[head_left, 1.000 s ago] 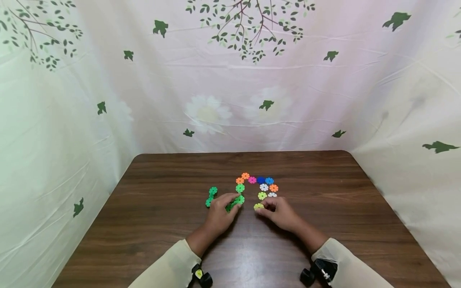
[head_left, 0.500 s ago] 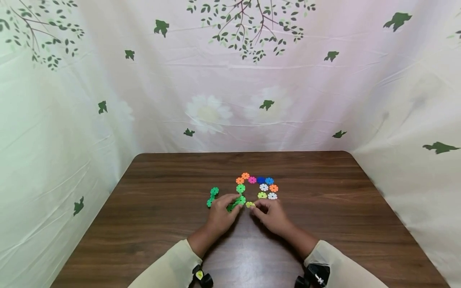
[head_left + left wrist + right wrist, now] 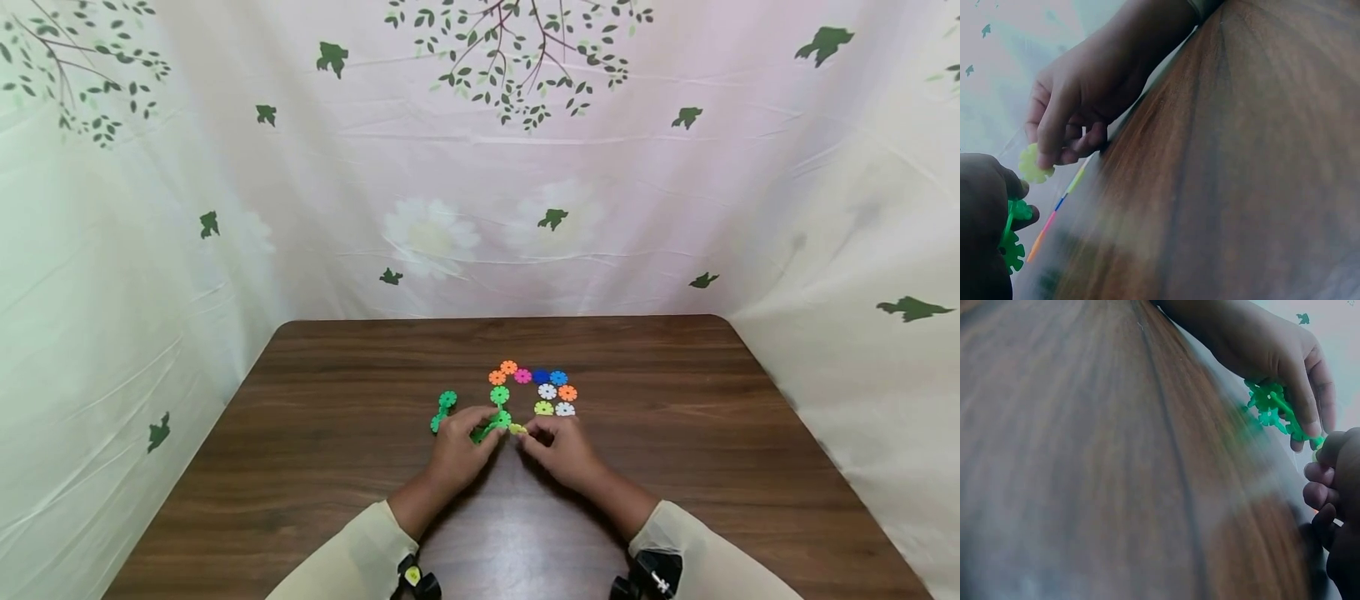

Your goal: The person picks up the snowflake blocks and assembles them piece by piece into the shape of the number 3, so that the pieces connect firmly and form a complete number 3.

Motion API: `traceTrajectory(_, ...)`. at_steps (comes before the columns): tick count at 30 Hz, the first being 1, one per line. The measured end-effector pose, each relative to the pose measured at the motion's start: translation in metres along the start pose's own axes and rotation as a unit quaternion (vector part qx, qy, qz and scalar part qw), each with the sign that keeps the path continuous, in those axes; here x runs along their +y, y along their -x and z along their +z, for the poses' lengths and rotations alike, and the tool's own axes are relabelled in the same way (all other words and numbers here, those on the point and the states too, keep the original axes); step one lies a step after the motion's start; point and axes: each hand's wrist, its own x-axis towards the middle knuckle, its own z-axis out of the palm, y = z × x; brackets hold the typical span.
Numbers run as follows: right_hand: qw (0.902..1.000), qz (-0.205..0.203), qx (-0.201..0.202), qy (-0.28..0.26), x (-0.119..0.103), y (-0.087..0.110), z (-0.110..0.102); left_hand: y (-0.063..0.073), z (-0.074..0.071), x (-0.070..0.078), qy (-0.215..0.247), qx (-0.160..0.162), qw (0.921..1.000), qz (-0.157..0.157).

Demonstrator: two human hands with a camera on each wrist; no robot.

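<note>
My left hand [image 3: 459, 442] grips a chain of green notched plastic discs [image 3: 501, 419] between thumb and fingers. More green discs [image 3: 447, 399] of it stick out past the far side of the hand. Between thumb and forefinger, my right hand [image 3: 566, 454] pinches a yellow notched disc [image 3: 517, 429] close to the green ones, tilted so that it looks thin from the head. In the left wrist view the yellow disc [image 3: 1034, 165] stands on edge in those fingertips. Whether the yellow and green discs touch is unclear. The right wrist view has green discs [image 3: 1269, 403] under the left hand.
Beyond the hands, loose-looking discs lie on the brown wooden table [image 3: 337, 467]: orange [image 3: 509, 367], pink [image 3: 522, 377], blue [image 3: 558, 378], white [image 3: 547, 392] and another yellow disc [image 3: 543, 408]. A printed cloth [image 3: 480, 167] hangs behind the table and on both sides.
My right hand has moved left with the yellow disc, from beside the other discs up to the green chain, and the disc has tilted. My left hand has hardly moved.
</note>
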Motion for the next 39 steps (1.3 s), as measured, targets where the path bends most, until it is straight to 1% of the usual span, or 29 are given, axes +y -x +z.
traceTrajectory(5,1.0000,-0.005,-0.001,-0.004,-0.001,-0.001,0.001,-0.001,0.000,0.001,0.003,-0.007,1.0000,-0.004)
traceTrajectory(12,1.0000,-0.005,0.004,-0.001,-0.005,0.000,0.002,-0.001,-0.001,0.002,0.014,-0.005,0.9999,0.008)
traceTrajectory(15,0.9999,-0.010,0.010,0.003,-0.007,0.000,0.002,-0.001,-0.001,0.002,0.015,-0.008,0.9998,0.012)
traceTrajectory(22,0.9985,-0.041,0.036,0.007,-0.006,0.002,0.009,0.001,-0.002,0.004,0.007,-0.009,0.9997,0.019)
traceTrajectory(31,0.9980,-0.047,0.040,0.010,-0.006,0.003,0.009,0.001,-0.002,0.005,0.009,-0.012,0.9997,0.019)
traceTrajectory(35,0.9971,-0.056,0.048,0.018,-0.007,0.003,0.010,0.001,0.000,0.003,0.007,-0.008,0.9996,0.027)
traceTrajectory(39,0.9970,-0.054,0.051,0.025,-0.008,0.003,0.012,0.002,0.001,0.002,0.001,0.000,0.9993,0.036)
